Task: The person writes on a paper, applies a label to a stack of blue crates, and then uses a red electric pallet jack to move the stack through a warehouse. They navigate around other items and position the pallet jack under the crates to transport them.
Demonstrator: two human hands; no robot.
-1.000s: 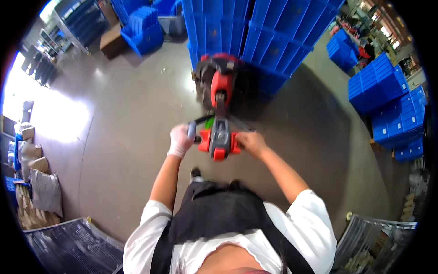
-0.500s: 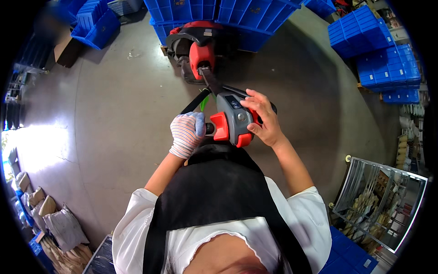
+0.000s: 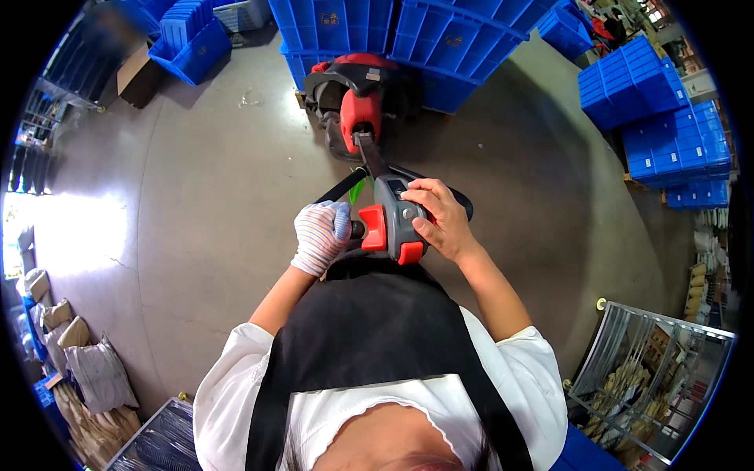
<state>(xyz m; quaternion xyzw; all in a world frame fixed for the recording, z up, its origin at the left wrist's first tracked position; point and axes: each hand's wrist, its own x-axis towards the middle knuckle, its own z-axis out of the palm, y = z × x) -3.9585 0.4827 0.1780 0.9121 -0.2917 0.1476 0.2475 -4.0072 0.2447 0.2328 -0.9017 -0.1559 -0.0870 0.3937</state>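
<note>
A red-and-grey pallet truck (image 3: 361,110) stands in front of me, its tiller arm reaching toward my body. My left hand (image 3: 321,234), in a striped knit glove, is closed around the black grip on the left of the grey control head (image 3: 401,216). Red paddles (image 3: 373,228) show on the head's near and left sides. My right hand (image 3: 441,218), bare, lies over the head's right side, fingers bent across its top and thumb against the near face. The right grip is hidden under this hand. A green strip (image 3: 356,191) hangs by the tiller.
Stacked blue crates (image 3: 440,47) rise directly behind the truck. More crate stacks (image 3: 675,141) stand at the far right, and a blue bin (image 3: 188,51) at the far left. A metal-framed cart (image 3: 652,377) is at near right; wrapped bags (image 3: 98,373) lie at near left.
My right hand has drawn its fingers down onto the control head, where they were more spread before. Truck and crates sit slightly lower and further right in view.
</note>
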